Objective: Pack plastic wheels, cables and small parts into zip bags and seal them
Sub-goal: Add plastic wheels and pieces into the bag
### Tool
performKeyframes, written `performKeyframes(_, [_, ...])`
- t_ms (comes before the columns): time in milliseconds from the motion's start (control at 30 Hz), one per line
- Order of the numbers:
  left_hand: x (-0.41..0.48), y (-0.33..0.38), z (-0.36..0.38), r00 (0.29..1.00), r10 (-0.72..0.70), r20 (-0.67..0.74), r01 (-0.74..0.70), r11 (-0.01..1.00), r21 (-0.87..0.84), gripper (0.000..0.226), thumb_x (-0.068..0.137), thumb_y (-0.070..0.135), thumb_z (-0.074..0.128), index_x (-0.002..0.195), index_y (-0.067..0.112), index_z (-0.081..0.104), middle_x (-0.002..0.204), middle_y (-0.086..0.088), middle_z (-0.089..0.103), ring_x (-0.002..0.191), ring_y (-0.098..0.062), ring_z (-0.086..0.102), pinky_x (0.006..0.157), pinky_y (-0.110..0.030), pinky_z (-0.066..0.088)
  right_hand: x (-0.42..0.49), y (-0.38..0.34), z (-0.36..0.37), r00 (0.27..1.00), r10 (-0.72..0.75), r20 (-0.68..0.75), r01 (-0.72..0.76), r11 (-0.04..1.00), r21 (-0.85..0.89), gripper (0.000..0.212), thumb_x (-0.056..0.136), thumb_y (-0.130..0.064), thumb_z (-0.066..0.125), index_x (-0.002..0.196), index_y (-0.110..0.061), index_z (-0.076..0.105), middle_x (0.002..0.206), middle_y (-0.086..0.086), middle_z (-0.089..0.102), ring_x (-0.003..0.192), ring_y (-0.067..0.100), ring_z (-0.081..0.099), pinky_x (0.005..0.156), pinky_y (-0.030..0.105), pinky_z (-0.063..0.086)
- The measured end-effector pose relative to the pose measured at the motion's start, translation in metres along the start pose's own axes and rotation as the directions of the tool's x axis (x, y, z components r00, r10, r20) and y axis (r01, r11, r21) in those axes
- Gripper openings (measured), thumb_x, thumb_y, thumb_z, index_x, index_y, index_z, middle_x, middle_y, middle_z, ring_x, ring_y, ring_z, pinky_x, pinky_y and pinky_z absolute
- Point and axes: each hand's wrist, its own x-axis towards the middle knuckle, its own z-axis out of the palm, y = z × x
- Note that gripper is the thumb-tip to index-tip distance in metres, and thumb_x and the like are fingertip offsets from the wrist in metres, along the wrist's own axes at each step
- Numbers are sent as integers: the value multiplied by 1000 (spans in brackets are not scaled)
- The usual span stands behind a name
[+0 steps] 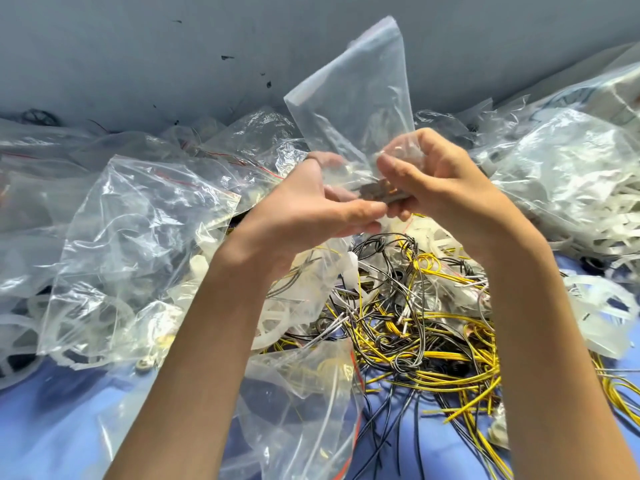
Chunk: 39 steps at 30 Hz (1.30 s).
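From my seat I see the grey wall (138, 46) across the back and the blue work surface (52, 427) below it, most of it buried. A big crumpled clear bag (138, 237) with white wheels showing through it lies on the left, and a bulging sack of white plastic strips (571, 185) fills the right side. Between them, under my forearms, sprawls a tangle of yellow and black cables (415, 341), with a flat zip bag with a red seal line (304, 393) lying over its near left edge. A loose white plastic wheel (595, 313) sits just right of the tangle. Raised above the pile at centre is the small clear zip bag (360, 91), standing upward with its lower end gathered between both hands. My left hand (304, 202) pinches that lower end with thumb against fingers, and my right hand (440, 181) has its fingers curled round the plastic from the other side. Where the fingertips meet there is a small dark part (384, 194); whether it is inside the bag I cannot tell.
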Motion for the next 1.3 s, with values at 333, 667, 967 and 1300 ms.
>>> performKeyframes(333, [-3, 3, -13, 989, 121, 84, -135, 972, 193, 17, 80, 3, 71, 88, 18, 70, 65, 8, 69, 63, 1, 62, 54, -6, 43, -3, -3, -4, 979, 46, 198, -39, 999, -36, 24, 83, 1, 62, 106, -6, 58, 74, 0, 64, 59, 1, 59, 56, 9, 43])
performKeyframes(667, [0, 2, -9, 999, 6, 35, -10, 995, 95, 7, 78, 16, 70, 71, 16, 69, 62, 8, 69, 56, 1, 62, 56, -8, 48, -4, -5, 0, 975, 177, 133, -158, 977, -140, 26, 99, -27, 45, 80, -10, 51, 53, -6, 53, 47, 6, 53, 45, 15, 41])
performKeyframes(967, [4, 2, -9, 995, -8, -98, 22, 989, 148, 13, 78, 2, 62, 73, 14, 61, 61, 2, 58, 52, -4, 50, 58, -19, 36, -3, -3, -1, 966, 196, 170, -200, 980, 1, 22, 88, -17, 62, 108, -9, 58, 81, 1, 64, 68, 2, 59, 60, 11, 46])
performKeyframes(1300, [2, 4, -13, 996, 16, -89, -17, 1000, -3, 7, 90, 15, 61, 96, 11, 62, 82, -3, 67, 67, -11, 60, 61, -21, 51, -2, -7, -2, 985, 138, 101, -128, 987, -100, 17, 95, -8, 52, 80, -7, 61, 67, 0, 63, 52, -2, 57, 53, 6, 41])
